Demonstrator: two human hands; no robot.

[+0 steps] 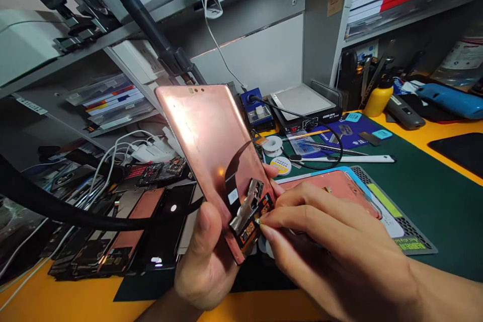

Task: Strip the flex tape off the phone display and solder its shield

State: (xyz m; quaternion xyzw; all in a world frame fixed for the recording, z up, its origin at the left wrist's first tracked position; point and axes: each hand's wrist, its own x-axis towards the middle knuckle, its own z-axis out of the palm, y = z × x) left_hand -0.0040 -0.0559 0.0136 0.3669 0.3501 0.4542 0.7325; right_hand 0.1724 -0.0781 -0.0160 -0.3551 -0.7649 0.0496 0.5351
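Left hand (206, 261) is gripping panel (206, 136); right hand (332, 234) is pinching pale tab (258, 221) at its near end, seemingly needing steadiness next.

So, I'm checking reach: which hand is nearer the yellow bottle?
Right. The right hand is at the lower end of the pink panel, left of the yellow bottle and nearer the camera. The left hand grips that panel, farther left.

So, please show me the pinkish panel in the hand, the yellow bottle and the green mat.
Pinkish panel (211, 157), head view: its flat face.
Yellow bottle (376, 100), head view: its body.
Green mat (415, 181), head view: a bare part.
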